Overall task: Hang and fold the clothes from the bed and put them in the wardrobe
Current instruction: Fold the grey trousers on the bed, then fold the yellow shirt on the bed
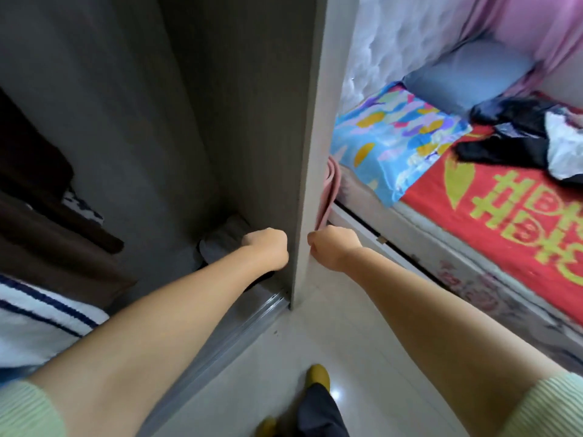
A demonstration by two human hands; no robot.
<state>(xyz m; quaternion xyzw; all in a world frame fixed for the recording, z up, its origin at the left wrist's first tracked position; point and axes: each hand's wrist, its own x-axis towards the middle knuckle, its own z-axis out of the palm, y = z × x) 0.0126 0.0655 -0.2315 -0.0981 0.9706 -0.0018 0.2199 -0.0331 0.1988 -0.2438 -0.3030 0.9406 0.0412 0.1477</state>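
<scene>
Fingers of left hand and right hand curl downward, grip hidden.

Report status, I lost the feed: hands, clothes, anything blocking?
Left hand inside wardrobe, right hand outside, both fists. Dark clothes on bed. Wardrobe panel between hands.

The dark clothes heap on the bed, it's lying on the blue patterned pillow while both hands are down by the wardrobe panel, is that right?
Not quite. The head view shows the dark clothes heap lying on the red blanket, beside the blue patterned pillow, not on it. The left hand and right hand are indeed down by the wardrobe panel.
</scene>
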